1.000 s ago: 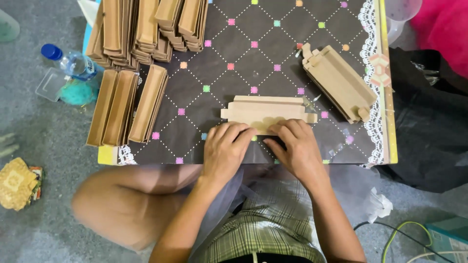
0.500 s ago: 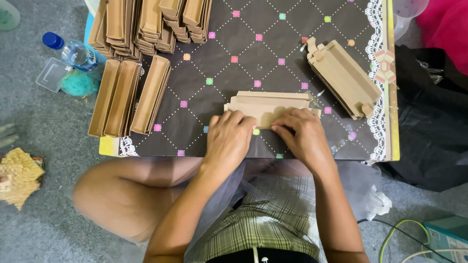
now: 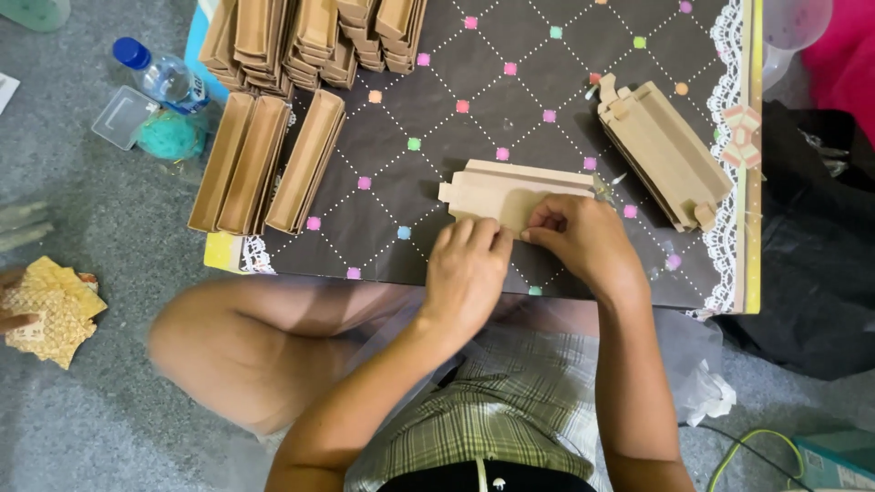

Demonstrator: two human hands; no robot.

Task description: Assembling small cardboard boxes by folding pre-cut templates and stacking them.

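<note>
Both hands on flat cardboard blank [image 3: 510, 193], near edge of low surface [image 3: 456, 146]

Left hand [image 3: 467, 273] fingers pressed flat on blank's near edge; right hand [image 3: 583, 239] pinched on it. Surface: dark dotted cloth, white lace trim. Folded cardboard sleeves [image 3: 264, 159] left, stacks [image 3: 319, 41] far edge, flat bundle [image 3: 665, 150] right. Grey carpet floor [image 3: 91, 419], water bottle [image 3: 159, 75] there

bare dark mat [image 3: 456, 155] between folded box rows [image 3: 264, 164] and flat stack [image 3: 665, 150].

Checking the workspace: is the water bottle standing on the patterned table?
No, the water bottle lies on the grey floor, left of the patterned table.
</note>
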